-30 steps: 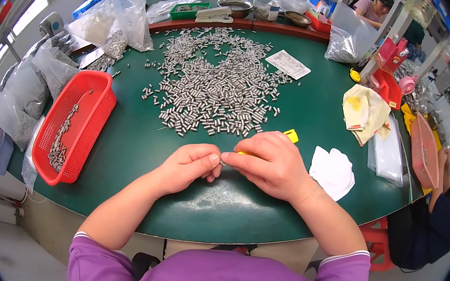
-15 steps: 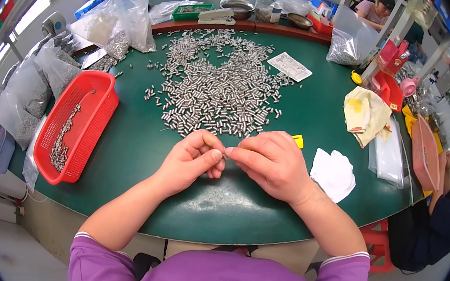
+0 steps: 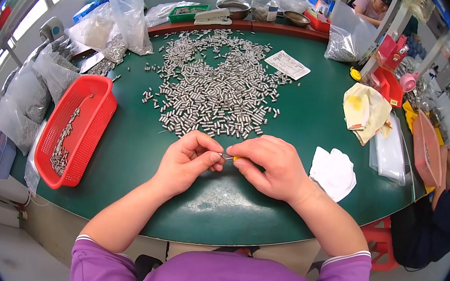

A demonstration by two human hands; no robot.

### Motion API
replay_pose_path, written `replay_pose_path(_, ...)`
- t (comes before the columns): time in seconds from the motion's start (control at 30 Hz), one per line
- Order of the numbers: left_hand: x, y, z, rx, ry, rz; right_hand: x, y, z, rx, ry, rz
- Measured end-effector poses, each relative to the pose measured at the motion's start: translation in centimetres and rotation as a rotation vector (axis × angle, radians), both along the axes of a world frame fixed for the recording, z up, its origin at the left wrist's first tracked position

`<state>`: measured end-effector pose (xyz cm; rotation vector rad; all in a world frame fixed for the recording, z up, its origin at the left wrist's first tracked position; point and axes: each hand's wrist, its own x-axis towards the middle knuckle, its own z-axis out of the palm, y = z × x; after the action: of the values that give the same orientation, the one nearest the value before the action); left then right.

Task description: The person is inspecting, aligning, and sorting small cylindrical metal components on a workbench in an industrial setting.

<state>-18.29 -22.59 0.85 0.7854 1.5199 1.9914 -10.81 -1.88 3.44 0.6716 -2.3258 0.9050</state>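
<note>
My left hand (image 3: pixel 188 158) and my right hand (image 3: pixel 272 165) meet fingertip to fingertip over the green table (image 3: pixel 138 175). Between them they pinch a small metal pin (image 3: pixel 227 156). A yellow tool (image 3: pixel 236 158) peeks out under my right hand's fingers. Just beyond my hands lies a wide heap of small silver metal cylinders (image 3: pixel 217 87).
A red basket (image 3: pixel 73 129) with several cylinders stands at the left edge. Clear bags of parts (image 3: pixel 112 30) lie at the far left. A white cloth (image 3: pixel 333 172), a yellow cloth (image 3: pixel 366 109) and plastic sleeves (image 3: pixel 392 154) sit at the right. Another person (image 3: pixel 373 5) sits across.
Both hands have drawn slightly nearer the table's front edge and closed together on the pin; the yellow tool is now mostly covered by my right hand.
</note>
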Motion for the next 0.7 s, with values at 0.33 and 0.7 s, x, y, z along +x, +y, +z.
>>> replay_pose_path(0.33,-0.29,-0.09,0.49,-0.089,-0.067,-0.058,0.10,0.30,0.32,0.288,0.241,-0.113)
replay_pose_path(0.7,-0.06,0.00,0.66,-0.197,0.050,-0.042,0.43,-0.07,0.64,0.472,0.416,-0.153)
